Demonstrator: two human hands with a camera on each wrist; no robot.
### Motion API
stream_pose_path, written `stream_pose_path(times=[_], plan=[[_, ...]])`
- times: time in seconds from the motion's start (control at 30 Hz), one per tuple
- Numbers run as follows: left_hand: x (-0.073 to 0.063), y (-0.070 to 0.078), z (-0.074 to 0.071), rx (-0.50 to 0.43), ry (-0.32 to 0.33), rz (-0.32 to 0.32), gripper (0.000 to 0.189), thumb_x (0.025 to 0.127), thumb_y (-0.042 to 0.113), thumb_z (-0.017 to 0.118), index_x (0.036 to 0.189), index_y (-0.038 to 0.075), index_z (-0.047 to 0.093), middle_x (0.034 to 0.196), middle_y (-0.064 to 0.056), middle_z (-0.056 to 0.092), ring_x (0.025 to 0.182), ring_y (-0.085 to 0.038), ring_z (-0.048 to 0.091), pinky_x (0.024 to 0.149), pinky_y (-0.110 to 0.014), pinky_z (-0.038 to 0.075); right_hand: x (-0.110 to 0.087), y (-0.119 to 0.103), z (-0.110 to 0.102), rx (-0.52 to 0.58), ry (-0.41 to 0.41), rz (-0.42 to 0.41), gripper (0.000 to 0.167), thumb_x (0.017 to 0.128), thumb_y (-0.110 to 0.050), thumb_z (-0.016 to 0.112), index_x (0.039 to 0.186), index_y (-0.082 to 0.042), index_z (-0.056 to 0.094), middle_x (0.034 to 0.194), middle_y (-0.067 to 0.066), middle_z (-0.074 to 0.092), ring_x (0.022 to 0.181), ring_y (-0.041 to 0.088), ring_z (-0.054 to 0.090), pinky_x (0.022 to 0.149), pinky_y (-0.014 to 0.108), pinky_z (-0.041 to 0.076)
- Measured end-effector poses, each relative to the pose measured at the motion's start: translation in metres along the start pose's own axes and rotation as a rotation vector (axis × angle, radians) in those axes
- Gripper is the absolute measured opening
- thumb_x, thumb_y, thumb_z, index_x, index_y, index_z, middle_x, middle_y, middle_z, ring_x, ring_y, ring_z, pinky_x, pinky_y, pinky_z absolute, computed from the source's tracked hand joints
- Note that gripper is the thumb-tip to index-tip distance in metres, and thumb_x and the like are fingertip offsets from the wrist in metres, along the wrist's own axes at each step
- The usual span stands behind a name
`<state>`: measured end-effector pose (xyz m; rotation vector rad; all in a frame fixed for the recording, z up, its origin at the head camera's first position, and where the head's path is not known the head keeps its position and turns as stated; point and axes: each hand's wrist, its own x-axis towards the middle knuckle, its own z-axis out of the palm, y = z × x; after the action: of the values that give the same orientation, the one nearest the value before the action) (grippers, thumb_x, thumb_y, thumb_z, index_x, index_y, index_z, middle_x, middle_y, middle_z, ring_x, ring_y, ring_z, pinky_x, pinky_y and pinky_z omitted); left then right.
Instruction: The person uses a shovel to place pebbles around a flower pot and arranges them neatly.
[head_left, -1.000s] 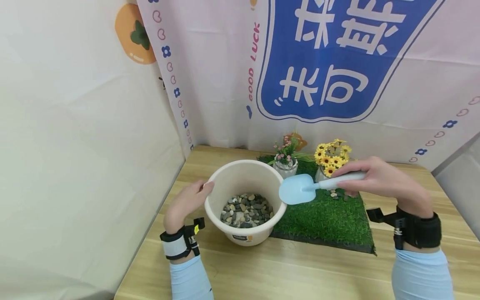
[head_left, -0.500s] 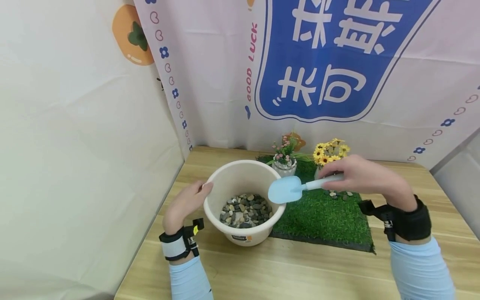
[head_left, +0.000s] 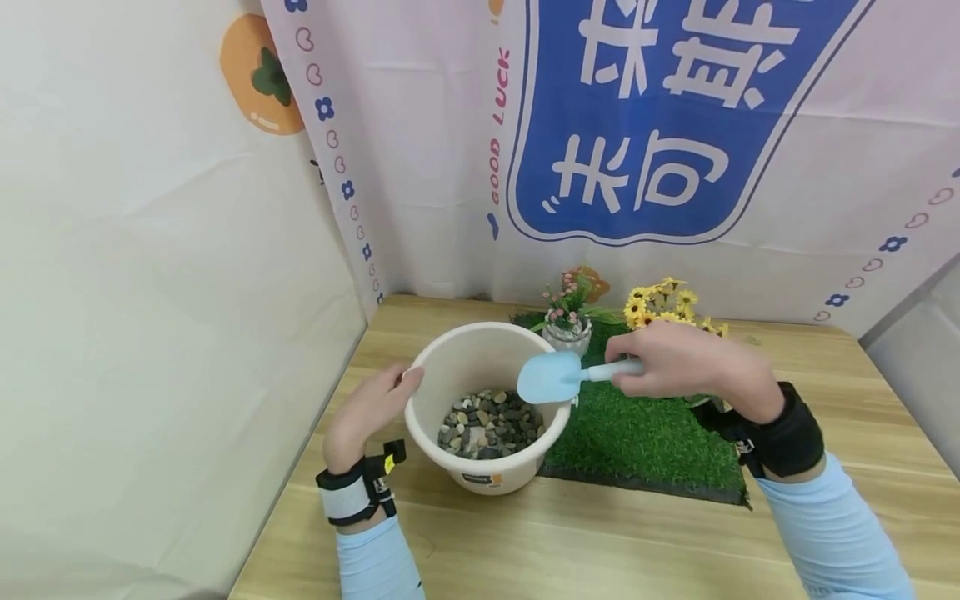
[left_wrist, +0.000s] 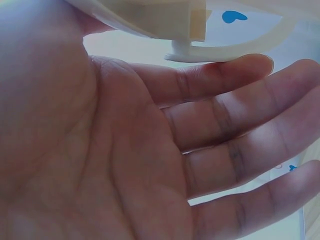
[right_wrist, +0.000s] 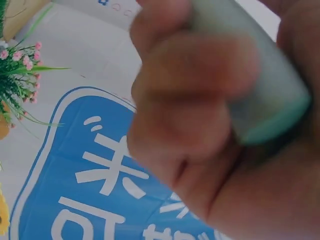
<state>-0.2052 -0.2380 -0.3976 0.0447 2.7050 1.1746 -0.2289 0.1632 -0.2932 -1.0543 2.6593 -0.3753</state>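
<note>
A cream plastic bucket [head_left: 454, 367] stands on the wooden table with grey and tan pebbles [head_left: 487, 427] in its bottom. At its left rim, my left hand [head_left: 369, 406] pinches the edge between thumb and index finger. The left wrist view shows the other fingers [left_wrist: 210, 165] extended below the bucket's rim and handle [left_wrist: 240, 52]. My right hand [head_left: 678, 358] grips the handle of a pale blue garden trowel [head_left: 550, 377], its fingers curled round the grip [right_wrist: 260, 80]. The trowel's blade overlaps the bucket's right rim in the head view.
Right of the bucket lies a green artificial turf mat [head_left: 645, 450]. Behind it stand a small pot of pink flowers [head_left: 567, 333] and yellow flowers [head_left: 660, 304], partly hidden by my right hand. A printed cloth [head_left: 442, 167] hangs behind the table.
My right hand has moved left with the trowel, bringing the blade from beside the bucket to over its right rim. The left hand keeps its hold on the rim.
</note>
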Motion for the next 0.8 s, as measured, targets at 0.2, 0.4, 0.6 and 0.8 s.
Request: stream_pose_path(times=[0.2, 0.4, 0.6, 0.8], plan=[[-0.002, -0.002, 0.0, -0.018, -0.001, 0.006, 0.057, 0.102, 0.056, 0.036, 0.127, 0.009, 0.058, 0.108, -0.008, 0.069, 0.1, -0.02, 0.064, 0.093, -0.044, 0.049, 0.006, -0.007, 0.005, -0.084, -0.04, 0.025, 0.015, 0.094, -0.024, 0.065, 0.084, -0.02, 0.055, 0.065, -0.007, 0.04, 0.054, 0.006, 0.033, 0.054, 0.023, 0.029], [-0.003, -0.004, 0.0, -0.002, 0.002, 0.007, 0.058, 0.102, 0.057, 0.035, 0.126, 0.009, 0.058, 0.107, -0.008, 0.069, 0.098, -0.02, 0.064, 0.09, -0.043, 0.049, 0.013, -0.015, 0.008, -0.201, -0.059, 0.016, 0.016, 0.095, -0.021, 0.064, 0.084, -0.018, 0.052, 0.064, -0.005, 0.038, 0.055, 0.008, 0.031, 0.055, 0.024, 0.027], [-0.002, -0.006, 0.001, 0.002, -0.005, 0.008, 0.058, 0.102, 0.056, 0.035, 0.125, 0.008, 0.059, 0.109, -0.009, 0.07, 0.101, -0.021, 0.064, 0.091, -0.044, 0.049, 0.02, -0.023, 0.012, -0.232, -0.071, 0.029, 0.009, 0.096, -0.017, 0.058, 0.089, -0.017, 0.054, 0.064, -0.004, 0.032, 0.056, 0.01, 0.025, 0.055, 0.026, 0.024], [0.0, -0.003, 0.001, 0.01, -0.001, 0.018, 0.058, 0.102, 0.055, 0.036, 0.125, 0.007, 0.059, 0.11, -0.011, 0.069, 0.1, -0.022, 0.065, 0.091, -0.044, 0.049, 0.025, -0.024, 0.015, -0.22, -0.071, 0.008, 0.009, 0.095, -0.016, 0.058, 0.087, -0.017, 0.054, 0.065, -0.004, 0.031, 0.056, 0.01, 0.024, 0.055, 0.025, 0.023]])
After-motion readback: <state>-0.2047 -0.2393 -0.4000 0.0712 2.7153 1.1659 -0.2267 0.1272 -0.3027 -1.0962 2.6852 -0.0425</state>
